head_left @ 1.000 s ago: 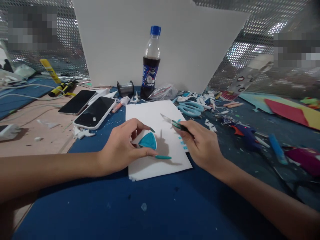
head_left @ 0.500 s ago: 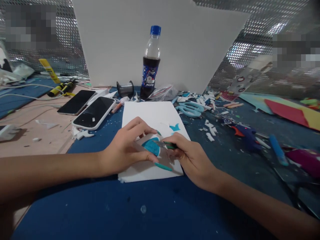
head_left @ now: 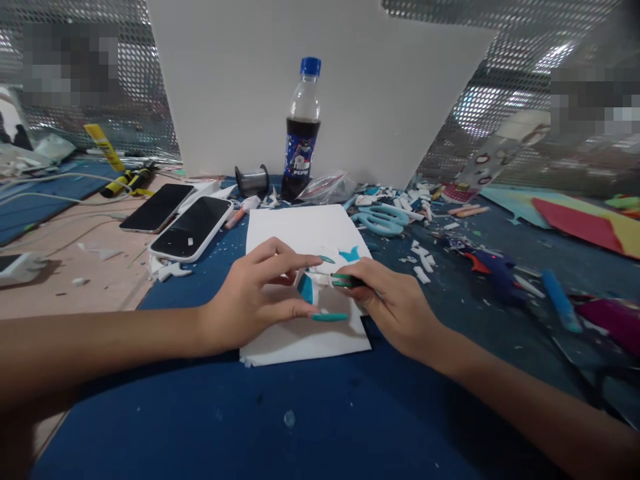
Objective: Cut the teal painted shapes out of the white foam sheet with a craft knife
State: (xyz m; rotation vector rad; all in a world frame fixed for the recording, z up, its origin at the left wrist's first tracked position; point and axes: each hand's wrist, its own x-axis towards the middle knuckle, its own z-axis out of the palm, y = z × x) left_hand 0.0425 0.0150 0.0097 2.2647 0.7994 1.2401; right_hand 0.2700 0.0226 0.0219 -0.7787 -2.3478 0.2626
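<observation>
My left hand [head_left: 263,290] is curled around a small blue-and-white piece [head_left: 305,288], gripping it between thumb and fingers with long teal nails. In my right hand [head_left: 397,310] is a slim craft knife [head_left: 344,281] with green and black on its handle, pointed left at the piece. Its blade is hard to make out against the white; I cannot tell how deep it sits. Both hands are over a white sheet [head_left: 305,227], on which a small blue tail-shaped shape [head_left: 350,254] shows beyond my right hand.
Behind the sheet stand a Pepsi bottle [head_left: 301,143] and a spool [head_left: 252,180]. Two phones [head_left: 193,227] lie to the left. To the right are light-blue scissors [head_left: 381,219], white scraps [head_left: 423,259], a glue gun [head_left: 495,270] and coloured sheets [head_left: 575,223].
The piece has tilted in my left hand, so less of its blue face shows and more white. My right hand with the craft knife has shifted slightly right.
</observation>
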